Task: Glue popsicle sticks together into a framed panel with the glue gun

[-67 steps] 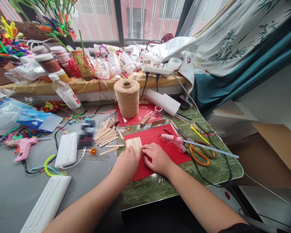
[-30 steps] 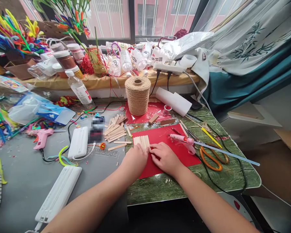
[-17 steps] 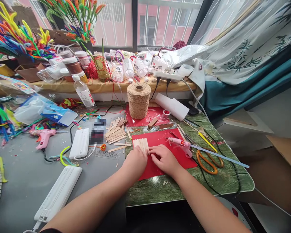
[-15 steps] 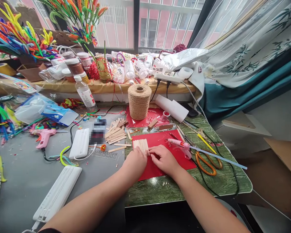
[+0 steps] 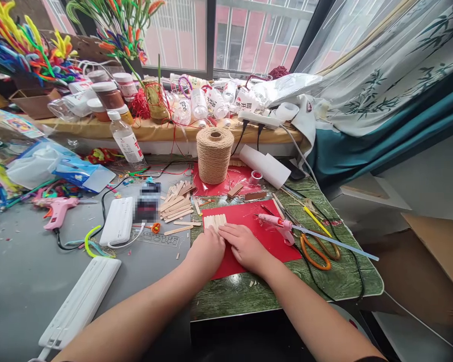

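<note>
A row of pale wooden craft sticks (image 5: 214, 221) lies side by side on a red sheet (image 5: 262, 226). My left hand (image 5: 207, 252) grips the near part of the row, its fingers curled and partly hidden. From the right, my right hand (image 5: 245, 245) holds the same sticks, with its fingers across their right side and touching the left hand. Both hands cover the near ends of the sticks. Right of the hands, a pink glue gun (image 5: 275, 221) with a long glue stick rests on the sheet's edge.
Loose craft sticks (image 5: 176, 202) are piled left of the sheet. Behind it stands a twine spool (image 5: 214, 157). Orange-handled scissors (image 5: 316, 254) lie right, near a black cable. Left are a white power bank (image 5: 117, 221), a second pink glue gun (image 5: 57, 210) and a water bottle (image 5: 126, 141).
My right hand has moved further over the sticks, its fingers now flatter and closer to the left hand. The left hand keeps its hold. The whole view has shifted slightly.
</note>
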Motion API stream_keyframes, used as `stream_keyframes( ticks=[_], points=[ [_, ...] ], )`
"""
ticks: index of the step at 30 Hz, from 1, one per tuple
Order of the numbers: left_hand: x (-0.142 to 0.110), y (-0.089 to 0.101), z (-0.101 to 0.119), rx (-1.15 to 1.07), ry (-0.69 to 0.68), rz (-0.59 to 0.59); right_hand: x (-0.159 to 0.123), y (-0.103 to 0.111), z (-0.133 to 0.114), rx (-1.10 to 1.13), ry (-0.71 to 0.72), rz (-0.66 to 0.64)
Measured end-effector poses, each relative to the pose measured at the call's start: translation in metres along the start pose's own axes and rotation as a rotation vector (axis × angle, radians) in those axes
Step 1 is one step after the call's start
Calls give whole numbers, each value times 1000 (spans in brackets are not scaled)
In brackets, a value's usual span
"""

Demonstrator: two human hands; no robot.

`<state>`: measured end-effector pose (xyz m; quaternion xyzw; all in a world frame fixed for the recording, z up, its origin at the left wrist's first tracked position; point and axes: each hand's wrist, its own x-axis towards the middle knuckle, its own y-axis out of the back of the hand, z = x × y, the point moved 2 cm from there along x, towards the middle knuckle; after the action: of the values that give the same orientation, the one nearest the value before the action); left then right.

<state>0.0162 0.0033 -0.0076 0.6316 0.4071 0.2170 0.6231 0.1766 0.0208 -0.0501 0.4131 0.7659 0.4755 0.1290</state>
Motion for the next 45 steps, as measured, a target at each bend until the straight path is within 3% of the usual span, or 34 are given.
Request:
stream_keyframes(
  ticks=[19, 27, 45],
  points=[
    [-6, 16, -14, 1, -48, -25, 6, 8, 1, 87, -13, 34],
    [-4, 16, -11, 44, -36, -107, 2, 4, 4, 73, 9, 51],
    [-2, 13, -16, 9, -24, -63, -2, 3, 3, 44, 34, 85]
  ],
)
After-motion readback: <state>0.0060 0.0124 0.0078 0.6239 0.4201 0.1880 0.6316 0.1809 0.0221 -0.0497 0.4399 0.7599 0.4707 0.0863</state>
